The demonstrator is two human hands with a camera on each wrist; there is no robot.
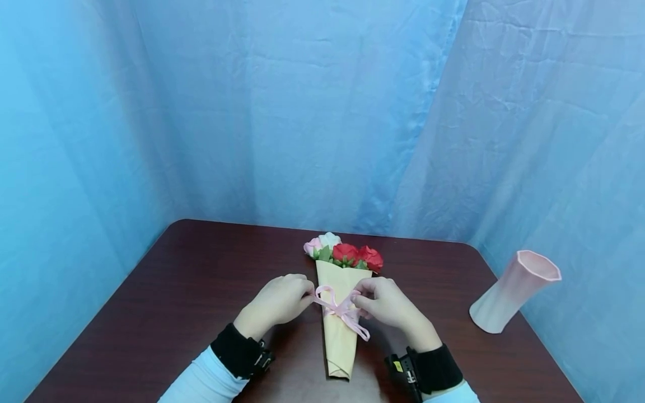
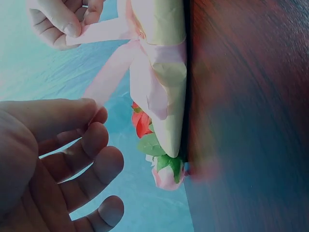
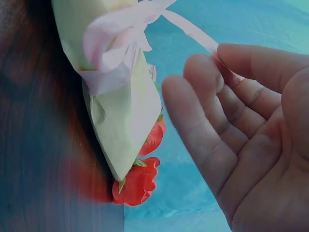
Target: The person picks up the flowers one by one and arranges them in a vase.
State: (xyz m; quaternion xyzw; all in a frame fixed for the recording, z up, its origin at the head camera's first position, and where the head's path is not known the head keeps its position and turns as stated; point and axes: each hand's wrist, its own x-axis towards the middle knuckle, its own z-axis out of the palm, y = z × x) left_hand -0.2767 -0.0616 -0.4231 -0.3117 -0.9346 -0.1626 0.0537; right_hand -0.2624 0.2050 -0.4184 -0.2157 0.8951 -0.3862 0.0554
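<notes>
A bouquet wrapped in cream paper lies on the table, blooms pointing away from me. Red roses and paler pink and white ones show above the paper. Around its middle runs a pink ribbon, tied in a bow with loops and a loose strand hanging to the lower right. On the left, my left hand pinches one ribbon strip between thumb and forefinger, other fingers loosely bent. My right hand pinches another strip across the bouquet. Both strips stretch out from the knot.
A pink and white vase stands near the right edge of the dark brown table. Light blue curtains hang behind the table and along its sides. A dark band with a small device sits on each wrist.
</notes>
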